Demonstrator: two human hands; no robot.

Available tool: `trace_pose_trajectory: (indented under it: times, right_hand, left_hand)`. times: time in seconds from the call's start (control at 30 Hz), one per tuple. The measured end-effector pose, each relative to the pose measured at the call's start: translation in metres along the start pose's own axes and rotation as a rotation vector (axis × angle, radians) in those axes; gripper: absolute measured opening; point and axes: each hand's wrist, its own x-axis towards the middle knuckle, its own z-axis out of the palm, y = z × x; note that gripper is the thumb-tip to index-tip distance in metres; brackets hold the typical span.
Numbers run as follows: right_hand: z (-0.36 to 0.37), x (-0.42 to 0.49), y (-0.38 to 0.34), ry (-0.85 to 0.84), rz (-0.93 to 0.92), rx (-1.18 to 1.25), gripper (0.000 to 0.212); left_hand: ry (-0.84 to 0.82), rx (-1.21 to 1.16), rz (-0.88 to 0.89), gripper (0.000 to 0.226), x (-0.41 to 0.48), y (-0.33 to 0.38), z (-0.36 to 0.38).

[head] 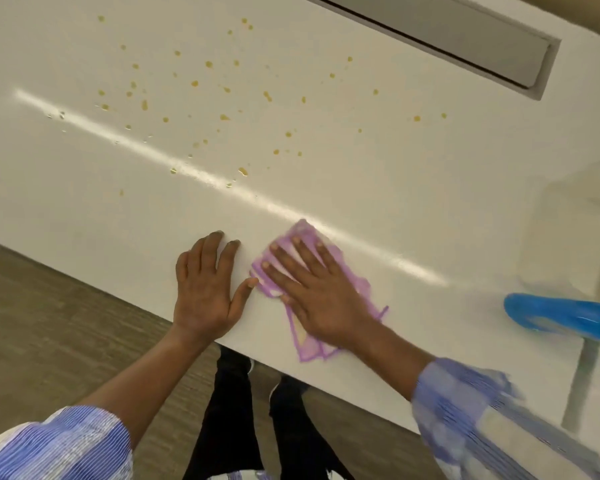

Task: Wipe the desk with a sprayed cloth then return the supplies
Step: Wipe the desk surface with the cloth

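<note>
A white desk [326,168] fills most of the view. Several yellow-brown droplets [222,88] are scattered across its far middle. A folded purple-edged cloth [309,337] lies near the desk's front edge. My right hand [312,289] presses flat on the cloth with fingers spread. My left hand [205,289] rests flat on the bare desk just left of the cloth, its thumb close to the cloth's edge. A spray bottle with a blue trigger [561,317] and a clear body [568,230] stands blurred at the right.
A grey cable slot with a lid [447,32] runs along the desk's far right. Wood-look floor [49,323] shows below the front edge, with my dark trousers [229,410] there. A bright light streak crosses the desk diagonally.
</note>
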Motion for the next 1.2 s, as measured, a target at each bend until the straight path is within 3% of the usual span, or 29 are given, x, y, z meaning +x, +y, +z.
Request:
trace_pose_trajectory:
  times: [0.07,0.13,0.27,0.33,0.4,0.5,0.6,0.7,0.8,0.93,1.07,1.2]
  right_hand:
    - [-0.009,-0.018,0.035,-0.055,-0.088,-0.021,0.061]
    - [-0.026,-0.013,0.094,-0.069,-0.023,-0.076,0.058]
    - [-0.069,0.023,0.209,0.108,0.476,-0.156,0.056]
    - [-0.080,0.049,0.221,0.217,0.668,-0.126,0.056]
    - [-0.080,0.078,0.193,0.226,0.732,-0.103,0.059]
    - [-0.056,0.088,0.111,0.152,0.425,-0.108,0.060]
    - [-0.017,0.023,0.027,0.065,0.092,-0.071,0.068]
    - [-0.004,-0.041,0.031,0.014,0.026,0.010,0.068]
    - [-0.021,-0.039,0.104,0.035,0.190,-0.057,0.063]
    - [-0.068,0.003,0.219,0.231,0.595,-0.069,0.056]
    - [-0.102,0.068,0.283,0.279,0.907,-0.048,0.057]
    - [-0.117,0.134,0.275,0.281,0.938,-0.003,0.057]
  left_hand:
    - [-0.008,0.009,-0.010,0.071,0.000,0.001,0.001]
    - [-0.017,0.024,-0.005,0.072,0.001,0.002,0.001]
    - [-0.014,0.037,-0.008,0.074,0.002,0.003,0.000]
    - [-0.018,0.029,-0.011,0.074,0.003,0.003,-0.001]
    - [-0.021,0.028,-0.011,0.074,0.003,0.004,-0.001]
    - [-0.023,0.021,-0.014,0.073,0.002,0.003,-0.001]
    - [-0.039,0.012,-0.017,0.072,0.003,0.003,-0.003]
    - [-0.047,0.015,-0.020,0.073,0.002,0.002,-0.002]
    - [-0.059,0.019,-0.023,0.074,0.002,0.003,-0.002]
    - [-0.039,0.013,-0.022,0.074,0.000,0.004,-0.001]
    - [-0.028,0.006,-0.018,0.073,-0.002,0.002,0.002]
    - [-0.022,0.011,-0.016,0.073,-0.002,0.000,0.006]
